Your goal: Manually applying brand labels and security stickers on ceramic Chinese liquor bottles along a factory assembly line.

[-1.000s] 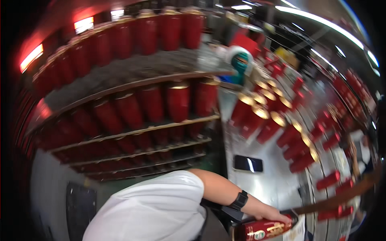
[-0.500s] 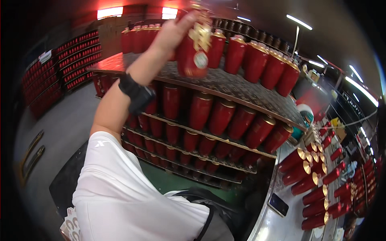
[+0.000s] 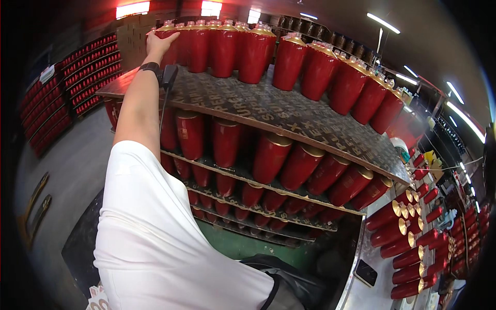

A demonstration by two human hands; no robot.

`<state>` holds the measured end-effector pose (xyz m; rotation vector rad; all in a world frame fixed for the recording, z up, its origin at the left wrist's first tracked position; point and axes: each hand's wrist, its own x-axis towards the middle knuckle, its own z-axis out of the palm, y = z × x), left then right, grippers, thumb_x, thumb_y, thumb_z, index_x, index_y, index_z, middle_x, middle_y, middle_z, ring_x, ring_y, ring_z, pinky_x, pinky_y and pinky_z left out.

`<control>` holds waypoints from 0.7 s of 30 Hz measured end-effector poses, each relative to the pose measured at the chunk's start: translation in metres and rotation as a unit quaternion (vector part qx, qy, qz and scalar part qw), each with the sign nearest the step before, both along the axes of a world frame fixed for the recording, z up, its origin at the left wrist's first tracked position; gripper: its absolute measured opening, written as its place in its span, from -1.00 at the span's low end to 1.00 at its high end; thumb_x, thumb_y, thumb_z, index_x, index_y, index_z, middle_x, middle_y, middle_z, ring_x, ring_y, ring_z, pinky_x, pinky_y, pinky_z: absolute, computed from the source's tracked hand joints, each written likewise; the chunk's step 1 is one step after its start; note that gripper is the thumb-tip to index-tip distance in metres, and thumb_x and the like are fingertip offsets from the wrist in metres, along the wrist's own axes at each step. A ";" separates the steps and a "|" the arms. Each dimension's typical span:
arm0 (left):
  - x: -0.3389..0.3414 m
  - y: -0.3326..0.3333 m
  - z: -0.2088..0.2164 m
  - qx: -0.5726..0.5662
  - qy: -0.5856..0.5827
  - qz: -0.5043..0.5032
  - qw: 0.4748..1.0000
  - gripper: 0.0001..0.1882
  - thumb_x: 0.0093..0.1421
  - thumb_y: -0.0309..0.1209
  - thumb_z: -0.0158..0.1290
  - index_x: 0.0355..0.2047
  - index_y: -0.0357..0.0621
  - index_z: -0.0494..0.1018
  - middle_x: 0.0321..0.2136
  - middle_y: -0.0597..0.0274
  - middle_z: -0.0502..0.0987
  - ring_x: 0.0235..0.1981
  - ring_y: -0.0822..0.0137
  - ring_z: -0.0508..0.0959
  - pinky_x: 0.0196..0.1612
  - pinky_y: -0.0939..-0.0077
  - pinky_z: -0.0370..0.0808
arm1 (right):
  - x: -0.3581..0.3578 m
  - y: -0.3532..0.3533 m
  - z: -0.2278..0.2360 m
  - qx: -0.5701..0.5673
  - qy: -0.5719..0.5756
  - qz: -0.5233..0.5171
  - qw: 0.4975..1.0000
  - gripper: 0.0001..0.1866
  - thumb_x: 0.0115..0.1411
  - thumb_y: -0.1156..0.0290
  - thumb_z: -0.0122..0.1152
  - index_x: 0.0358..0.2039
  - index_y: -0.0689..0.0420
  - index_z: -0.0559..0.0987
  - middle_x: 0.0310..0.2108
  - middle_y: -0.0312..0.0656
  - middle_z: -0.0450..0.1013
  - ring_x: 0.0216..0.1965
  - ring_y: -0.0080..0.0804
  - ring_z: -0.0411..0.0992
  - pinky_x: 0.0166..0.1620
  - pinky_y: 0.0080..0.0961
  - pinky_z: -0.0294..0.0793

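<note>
My left hand (image 3: 159,44) is stretched out to the far left end of a board-topped rack. Its fingers and thumb are spread around the upper part of a red bottle (image 3: 169,58) with a gold shoulder; the hand hides part of it. The bottle stands upright at the left end of a group of similar red bottles (image 3: 225,54) on the dark patterned board (image 3: 222,95). A dark band with a black box is strapped to my left wrist. My right hand does not show.
Lower shelves of the rack hold more red bottles (image 3: 271,155). To the right, a metal counter (image 3: 356,292) carries a phone (image 3: 366,273) and several red bottles with gold tops (image 3: 387,235). Racks of red bottles (image 3: 93,77) and cardboard boxes (image 3: 135,41) stand at the far left.
My left hand has moved left and away from me, from holding a red bottle raised above the board's front edge to a bottle at the far left end. The view has shifted slightly.
</note>
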<state>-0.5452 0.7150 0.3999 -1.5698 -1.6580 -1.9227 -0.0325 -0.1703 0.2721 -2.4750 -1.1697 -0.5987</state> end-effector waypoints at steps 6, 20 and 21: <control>-0.020 0.044 -0.005 -0.004 -0.117 -0.119 0.986 -0.10 -0.26 -0.04 0.49 0.03 -0.32 0.43 -0.03 0.00 0.54 -0.04 0.21 0.57 0.02 0.33 0.51 | -0.007 0.048 0.010 0.038 0.019 0.089 0.995 -0.77 0.16 0.71 0.21 -0.14 0.32 0.59 -0.34 -0.12 0.39 -0.39 -0.39 0.44 -0.37 -0.51 0.47; 0.136 0.009 0.019 -0.060 -0.068 -0.479 0.873 -0.51 0.28 -0.34 0.11 0.22 0.04 0.34 0.14 0.26 0.41 -0.01 0.33 0.49 -0.04 0.42 0.53 | 0.006 0.071 0.006 0.004 -0.034 0.061 0.998 -0.75 -0.10 0.51 0.33 -0.32 0.19 0.60 -0.53 -0.11 0.33 -0.46 -0.14 0.31 -0.39 -0.32 0.27; 0.211 0.014 0.033 -0.043 -0.018 -0.529 0.847 -0.51 0.28 -0.34 0.11 0.22 0.04 0.34 0.14 0.26 0.41 -0.01 0.32 0.48 -0.03 0.42 0.52 | 0.010 0.078 0.008 0.004 -0.033 0.071 0.997 -0.74 -0.09 0.42 0.39 -0.32 0.16 0.62 -0.54 -0.13 0.27 -0.44 -0.14 0.30 -0.40 -0.32 0.26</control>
